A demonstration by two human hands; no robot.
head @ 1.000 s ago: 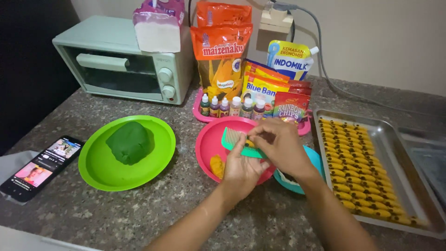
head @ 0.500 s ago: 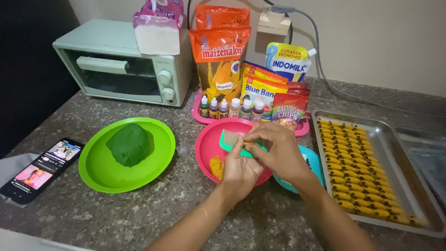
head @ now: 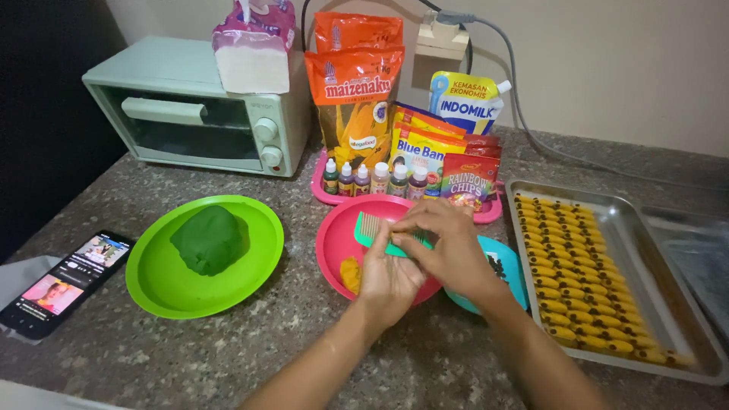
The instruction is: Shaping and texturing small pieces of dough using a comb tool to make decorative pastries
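While the teal comb (head: 377, 234) is pinched in the fingers (head: 414, 225) of both hands over the pink plate (head: 334, 243), dough pressing is judged underway; a steady roll off the teeth is called for next.

A speckled grey stone counter (head: 190, 357) meets a plain cream wall (head: 607, 68) carrying a socket (head: 439, 47) and cable (head: 524, 114).

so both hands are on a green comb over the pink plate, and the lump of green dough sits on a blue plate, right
Not quite: the head view shows the green dough on a green plate, not a blue one. The left hand and right hand do hold the green comb over the pink plate.
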